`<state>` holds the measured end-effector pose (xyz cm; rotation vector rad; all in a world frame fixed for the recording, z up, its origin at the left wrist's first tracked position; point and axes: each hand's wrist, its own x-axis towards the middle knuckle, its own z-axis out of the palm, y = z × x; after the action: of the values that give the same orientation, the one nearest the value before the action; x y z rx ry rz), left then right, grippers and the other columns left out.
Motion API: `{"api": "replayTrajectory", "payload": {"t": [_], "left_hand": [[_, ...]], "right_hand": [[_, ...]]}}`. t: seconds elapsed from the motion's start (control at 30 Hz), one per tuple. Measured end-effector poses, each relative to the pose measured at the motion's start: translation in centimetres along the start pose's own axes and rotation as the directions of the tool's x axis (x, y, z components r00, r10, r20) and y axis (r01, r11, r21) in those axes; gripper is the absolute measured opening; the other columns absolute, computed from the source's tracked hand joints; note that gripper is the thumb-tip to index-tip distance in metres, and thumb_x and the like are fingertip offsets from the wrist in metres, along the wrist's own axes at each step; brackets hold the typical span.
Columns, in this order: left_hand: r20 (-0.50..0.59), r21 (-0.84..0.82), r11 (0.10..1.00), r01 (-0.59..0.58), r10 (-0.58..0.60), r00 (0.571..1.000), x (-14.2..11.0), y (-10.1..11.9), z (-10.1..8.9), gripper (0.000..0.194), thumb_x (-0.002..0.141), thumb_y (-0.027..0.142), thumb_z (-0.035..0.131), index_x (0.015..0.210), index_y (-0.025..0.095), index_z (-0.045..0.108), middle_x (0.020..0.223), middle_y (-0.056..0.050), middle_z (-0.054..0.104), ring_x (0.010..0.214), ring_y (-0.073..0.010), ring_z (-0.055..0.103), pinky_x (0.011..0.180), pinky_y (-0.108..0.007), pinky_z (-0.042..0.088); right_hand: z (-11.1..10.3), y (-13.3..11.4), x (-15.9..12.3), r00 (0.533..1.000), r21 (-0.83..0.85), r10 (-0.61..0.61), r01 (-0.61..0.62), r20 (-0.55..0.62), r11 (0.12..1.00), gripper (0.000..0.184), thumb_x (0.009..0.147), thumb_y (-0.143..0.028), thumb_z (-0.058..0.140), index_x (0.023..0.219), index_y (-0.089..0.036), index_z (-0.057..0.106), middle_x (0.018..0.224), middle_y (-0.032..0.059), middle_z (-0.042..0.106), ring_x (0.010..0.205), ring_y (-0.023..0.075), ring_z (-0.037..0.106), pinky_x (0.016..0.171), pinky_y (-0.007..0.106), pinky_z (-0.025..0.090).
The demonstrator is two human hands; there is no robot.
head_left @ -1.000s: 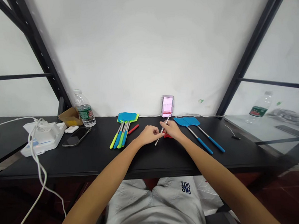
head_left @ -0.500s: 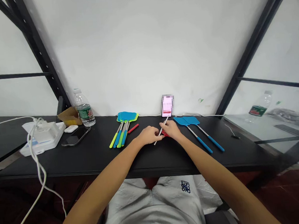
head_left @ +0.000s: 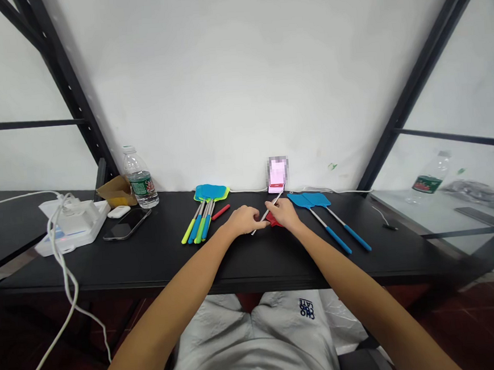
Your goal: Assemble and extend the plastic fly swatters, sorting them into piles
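Note:
A thin steel rod (head_left: 267, 214) runs diagonally between my hands, and its bare lower end sticks out near my left hand (head_left: 244, 220). My left fingertips close on the rod. My right hand (head_left: 286, 214) pinches it higher up, just above a red swatter head (head_left: 273, 220), which is mostly hidden under those fingers. A loose red handle (head_left: 220, 212) lies just left of my left hand. Beyond it is a bundle of green and blue fly swatters (head_left: 210, 193). Two blue fly swatters (head_left: 308, 200) lie right of my right hand.
The black table (head_left: 151, 266) runs along a white wall. A blurred phone on a stand (head_left: 277, 174) stands behind my hands. Further left are a water bottle (head_left: 140, 180), a cardboard piece (head_left: 116, 192), a smartphone (head_left: 127, 224), an earbud case (head_left: 118, 212) and a white charging unit (head_left: 73, 227) with cables.
The steel rod now lies a little flatter, with its lower end shifted left and toward the wall. My left hand has moved slightly toward the wall.

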<state>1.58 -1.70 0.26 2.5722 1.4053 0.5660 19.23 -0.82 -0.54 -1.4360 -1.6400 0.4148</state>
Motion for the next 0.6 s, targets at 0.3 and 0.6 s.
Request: {"api": "replayTrajectory", "payload": {"t": [0.3, 0.6], "left_hand": [[-0.042, 0.154, 0.988, -0.016, 0.022, 0.999, 0.3, -1.5, 0.1, 0.033, 0.085, 0.049, 0.055, 0.077, 0.02, 0.067, 0.076, -0.007, 0.068, 0.073, -0.0204, 0.063, 0.065, -0.027, 0.038], [-0.126, -0.042, 0.997, 0.062, -0.067, 0.99, 0.3, -2.6, 0.3, 0.047, 0.085, 0.064, 0.047, 0.083, 0.02, 0.066, 0.077, -0.004, 0.068, 0.073, -0.0196, 0.062, 0.061, -0.026, 0.038]], "right_hand": [[0.1, -0.9, -0.6, 0.973, 0.08, -0.187, 0.199, -0.137, 0.977, 0.035, 0.084, -0.044, 0.053, 0.06, -0.019, 0.052, 0.05, -0.0018, 0.047, 0.049, 0.0123, 0.041, 0.053, 0.025, 0.031], [0.2, -0.7, -0.6, 0.956, 0.067, -0.258, 0.269, -0.141, 0.961, 0.033, 0.087, -0.044, 0.05, 0.066, -0.019, 0.055, 0.052, -0.0007, 0.051, 0.05, 0.0141, 0.045, 0.052, 0.026, 0.031]]}}
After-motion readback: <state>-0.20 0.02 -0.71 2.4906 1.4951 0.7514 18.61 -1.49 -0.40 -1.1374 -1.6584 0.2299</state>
